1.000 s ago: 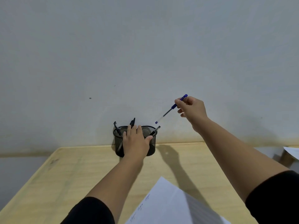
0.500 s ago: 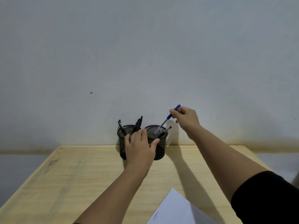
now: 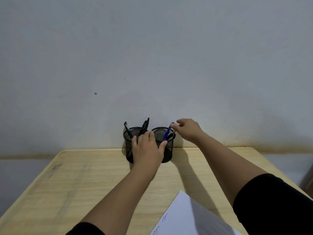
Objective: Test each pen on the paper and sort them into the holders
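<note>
Two black mesh holders stand side by side against the wall. The left holder (image 3: 129, 141) has several black pens in it. The right holder (image 3: 170, 150) contains a blue pen (image 3: 167, 132) that leans to the right beside a dark pen. My left hand (image 3: 147, 148) lies flat against the front of both holders, with its thumb on the right holder's rim. My right hand (image 3: 188, 129) is just right of the right holder and pinches the top of the blue pen with its fingertips. White paper (image 3: 184, 216) with blue scribbles lies at the near edge.
The holders and paper are on a light wooden table (image 3: 81, 180) pushed against a plain grey wall. The table's left and right edges slope outward toward me. My black sleeves show at the bottom.
My right hand came down and left with the blue pen, whose tip went into the right holder. My left hand stayed on the holders.
</note>
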